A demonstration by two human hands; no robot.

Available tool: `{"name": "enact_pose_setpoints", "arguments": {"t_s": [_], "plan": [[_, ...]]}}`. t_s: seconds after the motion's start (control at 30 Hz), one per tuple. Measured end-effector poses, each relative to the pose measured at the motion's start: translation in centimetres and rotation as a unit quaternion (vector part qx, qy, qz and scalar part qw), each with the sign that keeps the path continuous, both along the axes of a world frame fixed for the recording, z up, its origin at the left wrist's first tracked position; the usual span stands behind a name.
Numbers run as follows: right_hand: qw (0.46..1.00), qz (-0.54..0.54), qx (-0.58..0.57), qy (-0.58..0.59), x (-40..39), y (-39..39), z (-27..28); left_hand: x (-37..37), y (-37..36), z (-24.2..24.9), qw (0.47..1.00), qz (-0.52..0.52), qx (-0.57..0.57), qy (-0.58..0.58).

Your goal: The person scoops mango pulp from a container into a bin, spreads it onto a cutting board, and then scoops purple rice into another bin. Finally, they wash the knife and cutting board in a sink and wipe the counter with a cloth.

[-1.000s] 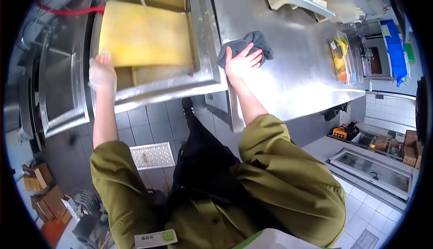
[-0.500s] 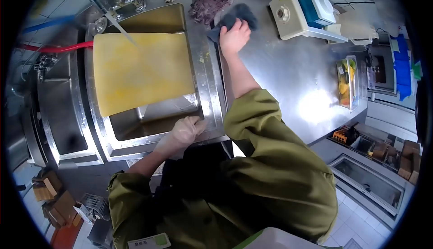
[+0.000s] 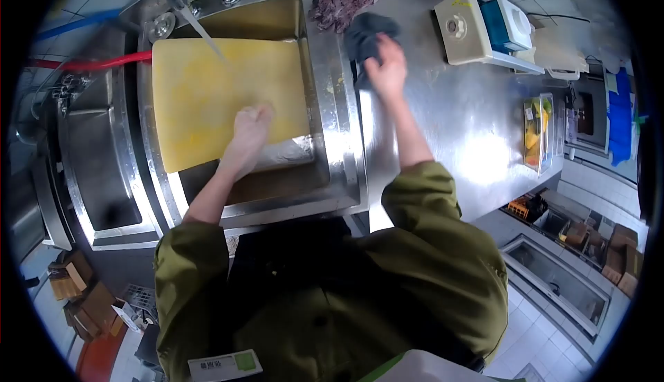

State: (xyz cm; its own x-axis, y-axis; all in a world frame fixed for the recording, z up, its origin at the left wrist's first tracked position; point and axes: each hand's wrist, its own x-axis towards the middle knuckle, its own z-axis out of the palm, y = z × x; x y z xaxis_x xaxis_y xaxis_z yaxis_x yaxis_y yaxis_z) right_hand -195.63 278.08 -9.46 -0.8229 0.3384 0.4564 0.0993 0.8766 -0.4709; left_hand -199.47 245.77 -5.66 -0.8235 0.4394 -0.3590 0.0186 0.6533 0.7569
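My left hand (image 3: 249,127), in what looks like a thin clear glove, is closed in a fist over the lower right part of a yellow cutting board (image 3: 207,91). Whatever the fist may hold is hidden. The board lies slanted in the steel sink (image 3: 315,168), under the tap (image 3: 197,26). On the right, my bare right hand (image 3: 389,69) has its thumb and fingers apart at the right edge of a dark grey-blue cloth (image 3: 363,36), overlapping it. The cloth lies crumpled on the steel counter beside the sink.
A purplish, crumpled mesh-like heap (image 3: 342,5) lies behind the cloth. On the counter (image 3: 443,126) stand a cream and teal appliance (image 3: 460,26) and a clear container (image 3: 534,133) of yellow and green pieces. A second sink (image 3: 104,168) and a red hose (image 3: 97,62) are at left.
My left hand has moved up from the sink's front rim to over the board. My right hand has slid from the cloth's middle to its right edge. The camera view has shifted slightly.
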Motion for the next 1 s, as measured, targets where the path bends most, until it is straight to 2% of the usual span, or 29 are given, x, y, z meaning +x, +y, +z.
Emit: {"name": "enact_pose_setpoints", "arguments": {"t_s": [0.03, 0.1, 0.17, 0.23, 0.3, 0.33, 0.37, 0.43, 0.5, 0.53, 0.57, 0.6, 0.63, 0.67, 0.73, 0.77, 0.8, 0.83, 0.87, 0.9, 0.93, 0.97, 1.0], "plan": [[0.999, 0.029, -0.009, -0.014, 1.1, -3.2, 0.5, -0.1, 0.0, 1.8, 0.994, 0.043, 0.017, -0.1], [0.997, 0.057, 0.032, -0.038, 2.7, -8.4, 0.5, -0.3, -0.2, 2.0, 0.993, 0.056, 0.049, -0.095], [0.985, 0.071, 0.127, -0.097, 3.6, -11.5, 1.6, -0.2, -0.4, 2.8, 0.988, 0.062, 0.071, -0.123], [0.987, 0.051, 0.11, -0.106, 4.0, -14.2, 0.9, -1.0, 0.2, 4.0, 0.979, 0.064, 0.084, -0.172], [0.997, -0.022, 0.033, -0.062, 4.1, -16.3, 0.2, -1.4, 0.5, 4.3, 0.969, 0.101, 0.12, -0.188], [0.996, -0.055, -0.05, -0.057, 4.7, -17.0, 0.2, -1.5, 0.4, 4.2, 0.964, 0.12, 0.133, -0.199], [0.986, -0.088, -0.133, -0.05, 5.0, -17.8, 0.6, -1.5, 0.4, 3.8, 0.964, 0.089, 0.144, -0.205], [0.974, -0.085, -0.177, -0.115, 4.8, -17.4, 1.4, -1.3, 1.5, 2.1, 0.961, 0.03, 0.173, -0.212], [0.951, -0.044, -0.217, -0.216, 4.1, -14.7, 2.0, 0.6, 4.8, -1.8, 0.984, -0.142, 0.112, 0.013], [0.856, 0.038, -0.357, -0.371, 3.2, -11.4, 4.9, 2.0, 6.5, -4.0, 0.98, -0.127, 0.127, 0.083], [0.848, -0.01, -0.369, -0.38, 1.8, -10.4, 10.4, 3.1, 7.9, -5.1, 0.972, -0.114, 0.142, 0.151], [0.9, 0.043, -0.367, -0.231, 0.8, -6.0, 6.7, 3.3, 8.4, -3.7, 0.972, -0.146, 0.101, 0.155], [0.95, -0.086, -0.219, -0.205, -1.6, -4.4, 8.6, 3.6, 8.5, -2.3, 0.969, -0.181, 0.057, 0.159], [0.946, -0.193, -0.128, -0.226, -4.1, -2.2, 8.5, 4.1, 8.9, -3.3, 0.96, -0.139, 0.085, 0.226], [0.892, -0.244, -0.31, -0.221, -8.7, 2.5, 5.0, 3.9, 9.4, -0.8, 0.975, -0.13, 0.038, 0.174], [0.88, -0.243, -0.338, -0.23, -10.6, 2.9, 3.4, 4.0, 9.8, 0.3, 0.981, -0.124, 0.011, 0.149], [0.866, -0.243, -0.367, -0.24, -12.2, 2.6, 2.4, 4.5, 10.2, 0.7, 0.972, -0.12, -0.023, 0.2], [0.865, -0.251, -0.306, -0.307, -12.7, 0.2, 5.7, 4.7, 10.3, 0.1, 0.964, -0.132, -0.034, 0.228], [0.874, -0.302, -0.247, -0.291, -13.7, -1.1, 5.1, 4.9, 10.5, -0.8, 0.955, -0.146, -0.045, 0.254], [0.866, -0.303, -0.221, -0.33, -14.3, -1.6, 4.9, 5.0, 10.9, -1.7, 0.944, -0.162, -0.052, 0.281], [0.881, -0.352, -0.204, -0.241, -14.5, -2.3, 3.7, 4.4, 11.2, -0.2, 0.976, -0.14, -0.041, 0.162], [0.884, -0.346, -0.226, -0.218, -14.4, -2.2, 3.3, 4.3, 10.7, -2.2, 0.943, -0.168, -0.043, 0.285], [0.895, -0.348, -0.216, -0.174, -13.8, -1.9, 2.9, 4.2, 10.5, -4.0, 0.945, -0.17, -0.04, 0.278]]}}
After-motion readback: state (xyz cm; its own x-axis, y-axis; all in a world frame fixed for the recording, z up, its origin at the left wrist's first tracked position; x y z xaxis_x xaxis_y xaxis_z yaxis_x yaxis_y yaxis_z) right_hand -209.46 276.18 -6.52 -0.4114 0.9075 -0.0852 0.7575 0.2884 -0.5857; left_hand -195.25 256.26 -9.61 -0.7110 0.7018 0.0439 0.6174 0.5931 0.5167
